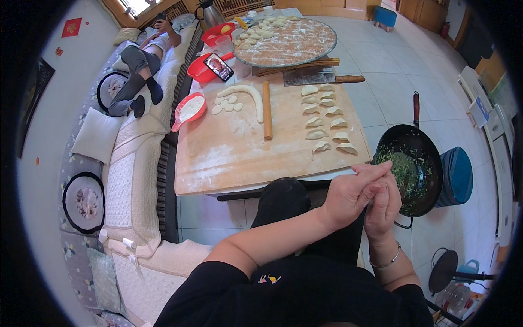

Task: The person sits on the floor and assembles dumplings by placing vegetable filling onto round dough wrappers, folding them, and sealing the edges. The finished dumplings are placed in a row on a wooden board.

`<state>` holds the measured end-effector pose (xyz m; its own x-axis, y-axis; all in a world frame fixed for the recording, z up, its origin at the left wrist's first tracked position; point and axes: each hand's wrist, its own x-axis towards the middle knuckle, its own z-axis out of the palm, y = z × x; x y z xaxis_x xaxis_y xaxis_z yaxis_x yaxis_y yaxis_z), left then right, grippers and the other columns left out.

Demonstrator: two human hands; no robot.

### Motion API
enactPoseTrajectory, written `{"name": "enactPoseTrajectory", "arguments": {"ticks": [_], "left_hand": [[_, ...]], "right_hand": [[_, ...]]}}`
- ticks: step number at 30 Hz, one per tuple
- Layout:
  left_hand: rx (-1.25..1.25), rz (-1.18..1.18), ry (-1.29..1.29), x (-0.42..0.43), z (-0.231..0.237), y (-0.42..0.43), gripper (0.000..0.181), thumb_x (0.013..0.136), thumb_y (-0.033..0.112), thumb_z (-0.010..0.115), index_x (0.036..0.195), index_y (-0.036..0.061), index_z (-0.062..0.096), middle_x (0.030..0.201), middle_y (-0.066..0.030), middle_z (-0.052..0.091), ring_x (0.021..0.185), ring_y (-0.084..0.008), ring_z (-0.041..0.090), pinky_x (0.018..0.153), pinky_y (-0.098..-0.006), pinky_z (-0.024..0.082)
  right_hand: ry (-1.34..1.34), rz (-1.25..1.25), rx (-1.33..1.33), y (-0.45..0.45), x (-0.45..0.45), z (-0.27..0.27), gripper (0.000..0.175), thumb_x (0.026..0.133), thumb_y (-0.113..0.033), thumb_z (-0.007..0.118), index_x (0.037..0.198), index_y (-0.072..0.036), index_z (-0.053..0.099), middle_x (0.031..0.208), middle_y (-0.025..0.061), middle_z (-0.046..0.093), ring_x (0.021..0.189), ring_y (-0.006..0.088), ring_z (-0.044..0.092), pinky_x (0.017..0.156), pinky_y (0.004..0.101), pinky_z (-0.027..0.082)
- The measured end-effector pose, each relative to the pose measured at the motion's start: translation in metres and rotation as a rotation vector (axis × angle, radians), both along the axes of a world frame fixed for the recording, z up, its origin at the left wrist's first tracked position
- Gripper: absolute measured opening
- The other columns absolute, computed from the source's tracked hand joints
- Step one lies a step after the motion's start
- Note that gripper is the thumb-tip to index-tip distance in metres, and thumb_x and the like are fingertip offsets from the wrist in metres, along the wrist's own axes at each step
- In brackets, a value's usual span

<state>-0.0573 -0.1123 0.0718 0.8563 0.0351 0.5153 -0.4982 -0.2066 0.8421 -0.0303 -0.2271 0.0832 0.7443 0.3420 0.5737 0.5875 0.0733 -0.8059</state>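
My left hand (345, 198) and my right hand (384, 210) are pressed together, fingers overlapping, in front of the near left rim of a black wok (431, 200) with chopped green filling (404, 167). Whether something lies between the palms is hidden. A metal bracelet is on my right wrist. On the floured wooden board (229, 163), folded dumplings (316, 134) stand in two columns at the right. A wooden rolling pin (267, 110) lies in the middle, beside a curved dough rope (255, 96) and small dough pieces (229, 107). A red scoop of flour (191, 109) sits at the left.
Behind the board lie a cleaver (314, 77), a phone (218, 67) leaning on a red bowl (199, 69), and a round woven tray (302, 45) with more dumplings. A person (143, 61) reclines on the sofa at the left. A blue stool (457, 175) stands right of the wok.
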Motion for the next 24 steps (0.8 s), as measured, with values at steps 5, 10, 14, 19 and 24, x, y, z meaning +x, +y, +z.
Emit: {"name": "enactPoseTrajectory", "arguments": {"ticks": [5, 10, 14, 19, 24], "left_hand": [[0.057, 0.020, 0.084, 0.004, -0.002, 0.003, 0.049, 0.101, 0.039, 0.042, 0.131, 0.0021, 0.053, 0.110, -0.0198, 0.065, 0.096, -0.0324, 0.067, 0.082, -0.0335, 0.052], [0.121, -0.047, 0.174, 0.007, 0.003, 0.015, 0.050, 0.101, 0.039, 0.043, 0.136, 0.0031, 0.048, 0.111, -0.0208, 0.064, 0.094, -0.0317, 0.067, 0.080, -0.0341, 0.052], [0.117, -0.097, 0.207, 0.006, 0.014, 0.020, 0.053, 0.101, 0.039, 0.043, 0.139, 0.0029, 0.043, 0.117, -0.0214, 0.062, 0.105, -0.0300, 0.064, 0.087, -0.0343, 0.049], [0.000, -0.105, 0.228, 0.007, 0.012, 0.021, 0.051, 0.101, 0.039, 0.043, 0.137, 0.0023, 0.046, 0.121, -0.0209, 0.061, 0.113, -0.0296, 0.060, 0.093, -0.0342, 0.047], [0.081, -0.011, 0.176, 0.006, -0.001, 0.012, 0.045, 0.102, 0.034, 0.043, 0.133, 0.0033, 0.052, 0.122, -0.0209, 0.061, 0.111, -0.0322, 0.062, 0.092, -0.0353, 0.048]], "right_hand": [[0.044, -0.047, 0.010, 0.004, -0.001, -0.001, 0.034, 0.099, -0.019, 0.036, 0.097, 0.006, 0.059, 0.108, 0.0215, 0.063, 0.098, 0.0289, 0.060, 0.088, 0.0351, 0.046], [0.206, 0.032, 0.036, -0.002, 0.010, -0.014, 0.037, 0.101, -0.024, 0.040, 0.097, 0.006, 0.061, 0.105, 0.0183, 0.063, 0.096, 0.0249, 0.060, 0.086, 0.0326, 0.046], [0.213, 0.003, 0.110, -0.006, 0.015, -0.023, 0.035, 0.101, -0.024, 0.043, 0.098, 0.005, 0.063, 0.103, 0.0147, 0.063, 0.091, 0.0211, 0.059, 0.082, 0.0304, 0.046], [0.264, 0.034, 0.073, -0.004, 0.011, -0.020, 0.030, 0.100, -0.021, 0.043, 0.099, 0.003, 0.062, 0.103, 0.0137, 0.063, 0.089, 0.0202, 0.058, 0.082, 0.0301, 0.045], [0.109, -0.009, 0.026, 0.004, 0.009, -0.016, 0.032, 0.101, -0.019, 0.038, 0.102, 0.005, 0.060, 0.109, 0.0175, 0.063, 0.096, 0.0233, 0.060, 0.091, 0.0338, 0.044]]}}
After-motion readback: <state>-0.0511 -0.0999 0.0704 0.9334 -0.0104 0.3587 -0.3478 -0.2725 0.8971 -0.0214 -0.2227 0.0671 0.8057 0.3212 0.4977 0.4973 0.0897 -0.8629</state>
